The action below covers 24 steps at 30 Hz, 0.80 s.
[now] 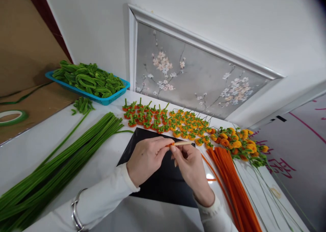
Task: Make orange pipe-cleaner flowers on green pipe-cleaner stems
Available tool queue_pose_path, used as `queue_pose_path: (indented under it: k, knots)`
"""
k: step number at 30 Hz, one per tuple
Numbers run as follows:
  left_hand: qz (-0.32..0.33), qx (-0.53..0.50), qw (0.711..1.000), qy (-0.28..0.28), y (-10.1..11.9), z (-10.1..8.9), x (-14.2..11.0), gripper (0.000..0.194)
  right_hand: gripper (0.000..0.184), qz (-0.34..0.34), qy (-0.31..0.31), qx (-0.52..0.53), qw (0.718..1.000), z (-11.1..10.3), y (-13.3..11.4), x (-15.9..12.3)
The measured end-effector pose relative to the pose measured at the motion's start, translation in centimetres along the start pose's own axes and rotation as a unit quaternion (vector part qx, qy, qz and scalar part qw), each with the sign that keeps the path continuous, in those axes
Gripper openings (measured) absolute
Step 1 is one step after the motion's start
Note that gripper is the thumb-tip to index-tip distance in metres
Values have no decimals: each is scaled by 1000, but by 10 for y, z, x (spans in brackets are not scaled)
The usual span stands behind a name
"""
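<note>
Bending inward, left hand [146, 159] meets right hand [189, 167].

White sleeves [109, 191], silver bangle [76, 210].

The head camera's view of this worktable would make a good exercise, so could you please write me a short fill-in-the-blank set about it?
The looped green pieces are heaped in a ____ tray.
The left hand pinches a small orange piece above a board coloured ____.
The bundle of long orange stems lies to the ____ of that board.
The metal bracelet is worn on the ____ arm.

Missing words, in order: blue; black; right; left.
</note>
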<state>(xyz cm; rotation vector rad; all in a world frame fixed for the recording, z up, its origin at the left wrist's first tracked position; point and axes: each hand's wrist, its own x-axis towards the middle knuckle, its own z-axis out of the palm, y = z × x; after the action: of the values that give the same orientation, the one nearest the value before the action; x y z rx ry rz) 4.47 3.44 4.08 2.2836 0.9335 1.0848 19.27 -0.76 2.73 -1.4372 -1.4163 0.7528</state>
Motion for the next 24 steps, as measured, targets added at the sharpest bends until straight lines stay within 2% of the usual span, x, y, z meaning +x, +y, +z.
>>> queue_pose_path:
  k: [7, 12, 15, 19, 22, 24]
  knots:
    - [-16, -33, 999, -14, -1, 2, 1, 22, 30, -17, 23, -31, 999, 2, 3, 0]
    - [-43, -29, 998, -31, -6, -1, 4, 30, 20, -58, -43, -85, 994, -17, -1, 9]
    - [-55, -61, 996, -45, -10, -5, 7, 35, 17, -84, -66, -146, 984, -28, -5, 12]
    - [-47, -106, 992, -46, -15, -7, 10, 28, 25, -102, -110, -258, 954, -32, -11, 7]
    - [-44, -47, 997, -35, -16, -8, 10, 21, 24, -115, -142, -346, 920, -30, -18, -3]
    - [-31, 13, 999, -38, -15, -9, 8, 19, 21, -138, -141, -402, 894, -28, -24, -9]
